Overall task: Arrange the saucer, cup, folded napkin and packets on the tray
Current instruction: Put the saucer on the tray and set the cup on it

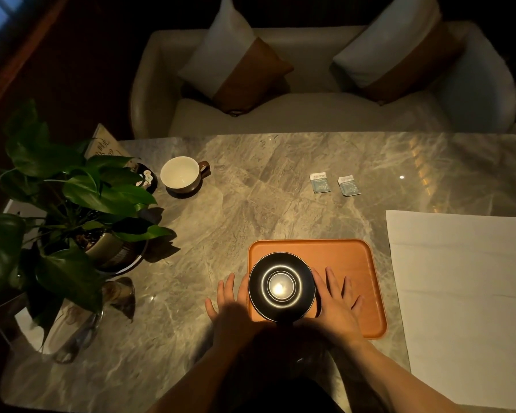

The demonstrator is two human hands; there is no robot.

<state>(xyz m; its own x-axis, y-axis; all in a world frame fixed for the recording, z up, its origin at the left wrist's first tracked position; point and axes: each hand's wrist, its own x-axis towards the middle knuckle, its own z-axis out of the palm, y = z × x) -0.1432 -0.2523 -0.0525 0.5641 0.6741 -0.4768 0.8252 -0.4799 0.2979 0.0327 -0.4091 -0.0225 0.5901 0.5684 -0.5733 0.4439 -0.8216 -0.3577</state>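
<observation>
Marble table carries your orange tray; the black saucer sits at its left end, your left hand and right hand flanking it, fingers spread flat, gripping nothing.

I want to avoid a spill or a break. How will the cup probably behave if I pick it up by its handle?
The cup looks glazed ceramic, so probably stiff, fragile and rather slippery. It looks empty, so likely light. Its small handle sits on one side, so the wide bowl may tilt away.
</observation>
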